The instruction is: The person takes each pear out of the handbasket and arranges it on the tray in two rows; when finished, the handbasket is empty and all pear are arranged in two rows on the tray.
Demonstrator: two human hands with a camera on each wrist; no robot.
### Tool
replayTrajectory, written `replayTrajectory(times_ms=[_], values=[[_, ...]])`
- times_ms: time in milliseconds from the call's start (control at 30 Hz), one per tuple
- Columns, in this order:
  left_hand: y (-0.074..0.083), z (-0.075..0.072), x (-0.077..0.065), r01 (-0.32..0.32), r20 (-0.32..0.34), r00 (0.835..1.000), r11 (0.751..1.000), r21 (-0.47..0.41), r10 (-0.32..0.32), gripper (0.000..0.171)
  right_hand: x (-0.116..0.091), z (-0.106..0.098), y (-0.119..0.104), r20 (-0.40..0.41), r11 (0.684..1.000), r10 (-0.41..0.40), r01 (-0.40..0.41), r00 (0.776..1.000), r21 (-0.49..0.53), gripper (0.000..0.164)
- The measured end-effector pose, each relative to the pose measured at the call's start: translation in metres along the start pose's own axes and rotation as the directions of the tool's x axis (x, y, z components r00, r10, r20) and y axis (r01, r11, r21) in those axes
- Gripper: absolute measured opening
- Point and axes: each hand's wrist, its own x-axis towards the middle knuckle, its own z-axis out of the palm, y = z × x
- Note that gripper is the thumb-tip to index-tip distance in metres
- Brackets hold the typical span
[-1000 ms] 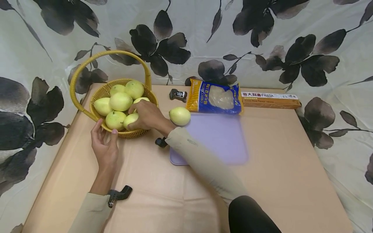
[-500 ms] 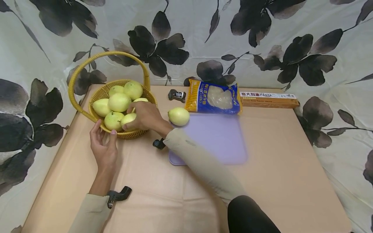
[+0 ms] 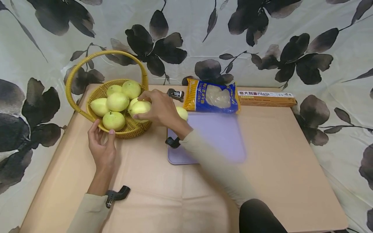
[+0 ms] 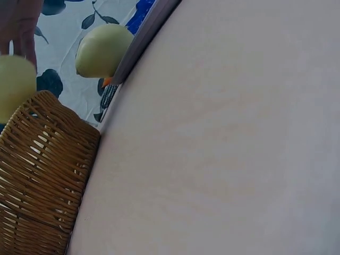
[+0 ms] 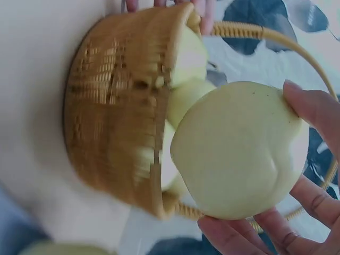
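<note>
A yellow wicker basket [image 3: 137, 129] with a tall looped handle holds several pale yellow-green, smooth fruits [image 3: 114, 121], round like apples or pears. My right hand [image 3: 160, 108] grips one such fruit [image 5: 239, 151] between thumb and fingers, over the basket's right rim. In the right wrist view, this fruit is tapered toward one end and dimpled. My left hand [image 3: 102, 149] holds the basket's near-left side, thumb and a fingertip at the rim. Another fruit [image 3: 182, 112] lies at the tray's back-left corner, partly behind my right hand.
A lilac tray [image 3: 215, 139] lies at mid-table. Behind it are a blue and yellow pasta bag [image 3: 217, 97], a flat pasta box [image 3: 266, 98] and a small black packet [image 3: 176, 94]. Floral cloth [image 3: 204, 42] hangs at the back.
My right hand has lifted a fruit from the basket's front right and moved up and rightward with it, uncovering woven basket floor. The left hand stays at the rim.
</note>
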Motion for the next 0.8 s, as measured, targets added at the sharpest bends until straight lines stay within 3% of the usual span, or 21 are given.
replayTrajectory(times_ms=[200, 433, 633, 800], values=[[0.0, 0.0, 0.001, 0.004, -0.003, 1.0, 1.0, 0.0, -0.004, 0.061, -0.017, -0.025, 0.031, -0.094, 0.998, 0.059, -0.056, 0.994, 0.037, 0.057], [0.0, 0.0, 0.001, 0.014, -0.003, 1.0, 1.0, 0.027, -0.014, 0.061, -0.042, -0.052, 0.078, -0.21, 0.987, 0.145, -0.127, 0.967, 0.098, 0.054], [-0.002, 0.0, 0.002, 0.018, -0.007, 1.0, 0.999, 0.026, -0.018, 0.061, -0.061, -0.065, 0.112, -0.228, 0.97, 0.243, -0.231, 0.943, 0.078, 0.056], [-0.002, 0.0, 0.002, -0.004, -0.004, 1.0, 1.0, 0.027, 0.004, 0.06, -0.071, -0.063, 0.138, -0.21, 0.953, 0.301, -0.301, 0.93, 0.035, 0.057]])
